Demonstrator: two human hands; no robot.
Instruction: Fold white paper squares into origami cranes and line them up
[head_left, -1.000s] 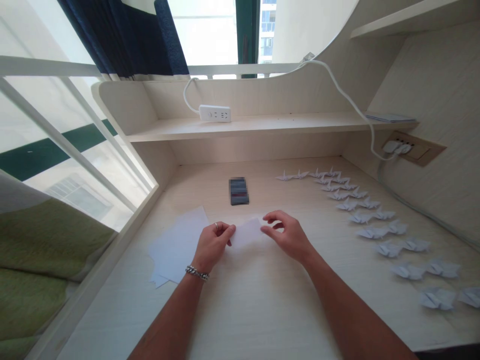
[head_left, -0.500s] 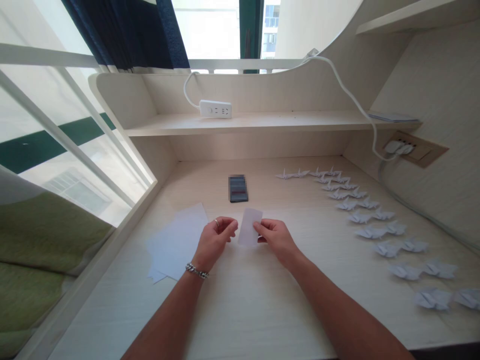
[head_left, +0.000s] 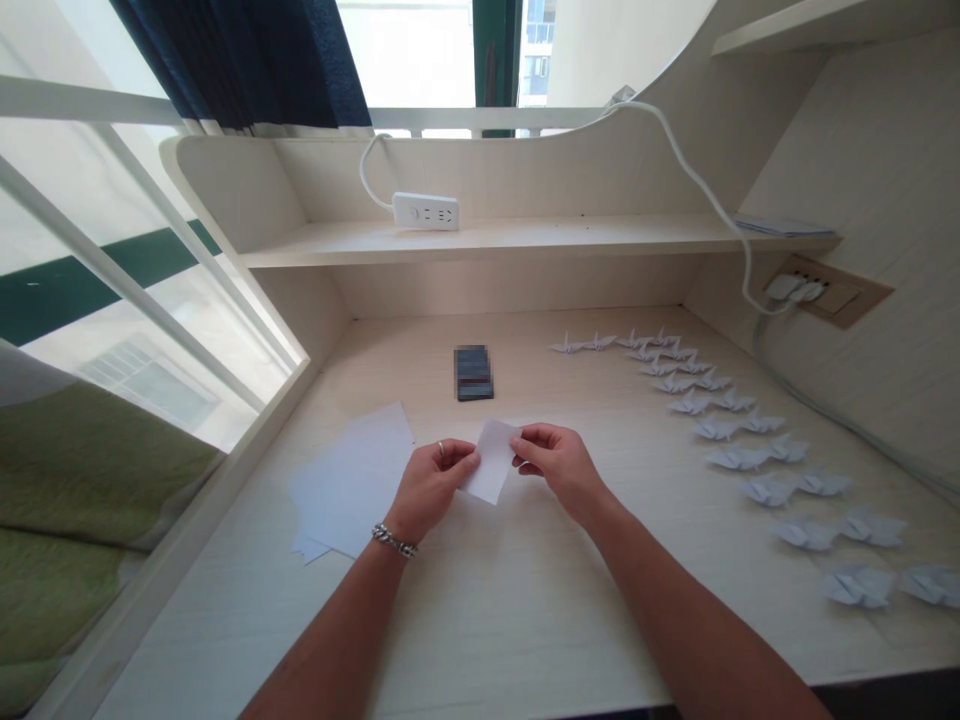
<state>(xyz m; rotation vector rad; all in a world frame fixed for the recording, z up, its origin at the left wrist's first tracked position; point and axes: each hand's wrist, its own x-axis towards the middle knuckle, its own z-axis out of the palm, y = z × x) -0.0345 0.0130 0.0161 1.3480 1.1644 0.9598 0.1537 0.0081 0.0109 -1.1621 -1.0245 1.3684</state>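
Note:
A small white piece of paper (head_left: 493,465) is held between my two hands above the middle of the desk. My left hand (head_left: 435,480) pinches its left edge between thumb and fingers; a ring and a chain bracelet show on that hand and wrist. My right hand (head_left: 555,460) grips the paper's upper right corner with thumb and fingertips. Whether the paper is folded in layers I cannot tell. Left of my left hand lies a loose pile of white paper sheets (head_left: 349,485).
Behind my hands lies a dark phone (head_left: 473,373). Several folded paper cranes (head_left: 739,457) stand in rows along the right side of the desk (head_left: 510,620). A power strip (head_left: 426,211) sits on the shelf (head_left: 525,237), and a white cable (head_left: 697,185) runs to the wall socket (head_left: 832,291).
My left hand, apart from the paper before, has taken hold of its left edge. The paper has turned and tilted between my hands. The camera view has shifted slightly.

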